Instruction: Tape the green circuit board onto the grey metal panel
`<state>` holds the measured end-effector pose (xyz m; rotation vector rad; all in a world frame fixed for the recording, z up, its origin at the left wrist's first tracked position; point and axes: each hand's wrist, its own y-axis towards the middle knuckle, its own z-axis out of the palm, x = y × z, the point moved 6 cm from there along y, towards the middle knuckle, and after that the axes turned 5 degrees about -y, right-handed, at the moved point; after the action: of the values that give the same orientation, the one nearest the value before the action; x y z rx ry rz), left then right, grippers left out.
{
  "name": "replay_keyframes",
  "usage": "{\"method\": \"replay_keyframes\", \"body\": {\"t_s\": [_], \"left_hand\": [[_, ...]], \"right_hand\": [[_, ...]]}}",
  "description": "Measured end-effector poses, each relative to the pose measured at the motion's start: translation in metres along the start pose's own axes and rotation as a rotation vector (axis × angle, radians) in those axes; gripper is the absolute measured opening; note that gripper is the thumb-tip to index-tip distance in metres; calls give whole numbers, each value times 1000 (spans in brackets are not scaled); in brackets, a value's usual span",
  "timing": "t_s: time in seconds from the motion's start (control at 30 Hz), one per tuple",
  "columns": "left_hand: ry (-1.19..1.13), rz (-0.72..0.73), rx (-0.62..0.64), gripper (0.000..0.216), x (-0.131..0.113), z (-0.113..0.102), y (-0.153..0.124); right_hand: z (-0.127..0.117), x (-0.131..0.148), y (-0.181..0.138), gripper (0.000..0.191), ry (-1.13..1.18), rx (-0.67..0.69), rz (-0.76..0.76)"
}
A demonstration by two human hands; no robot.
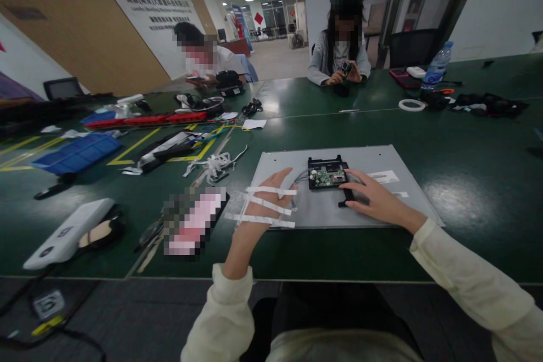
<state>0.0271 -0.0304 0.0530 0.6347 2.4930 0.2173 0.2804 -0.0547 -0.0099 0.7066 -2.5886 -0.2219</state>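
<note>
A grey flat panel (292, 161) lies on the table in front of me. On it rests a black plastic bracket (314, 183) carrying a green circuit board (328, 176), with grey cables (301, 176) coming off its left side. My right hand (371, 195) has its fingertips closed against the bracket's right edge. My left hand (269, 195) lies over the panel's left part beside the cables, thumb and finger stretched out; its other fingers are partly hidden. Several white tape strips (271, 219) stick across the back of that hand.
Left of the panel are a blurred phone (197, 220), a tangle of white strips (216, 166), a white device (70, 232) and a blue tray (78, 153). A tape roll (411, 105) and water bottle (438, 67) stand far right. Two people sit across the table.
</note>
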Motion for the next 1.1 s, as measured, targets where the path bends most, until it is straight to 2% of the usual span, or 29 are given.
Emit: {"method": "replay_keyframes", "body": {"t_s": [0.17,0.27,0.33,0.43,0.5,0.67,0.8,0.97,1.1], "left_hand": [[15,192,-5,43,-44,14,37],[-9,249,32,42,-56,31,60],[-19,250,44,39,-58,42,74],[-29,269,22,36,-57,55,89],[-29,274,-25,34,-53,60,93],[-32,179,-101,33,-32,69,92],[-2,115,-82,33,-23,70,90],[29,64,-81,33,-22,66,89],[21,66,-131,33,-20,67,89]], "right_hand": [[-18,0,3,34,127,-189,18],[-32,-3,5,30,276,-336,110],[-37,-6,8,32,424,-387,203],[-34,-5,17,38,630,-349,303],[-29,0,25,41,690,-287,326],[-16,22,48,36,569,-145,268],[-9,34,59,31,506,-127,214],[-4,33,56,31,518,-128,238],[4,34,51,31,561,-62,228]]}}
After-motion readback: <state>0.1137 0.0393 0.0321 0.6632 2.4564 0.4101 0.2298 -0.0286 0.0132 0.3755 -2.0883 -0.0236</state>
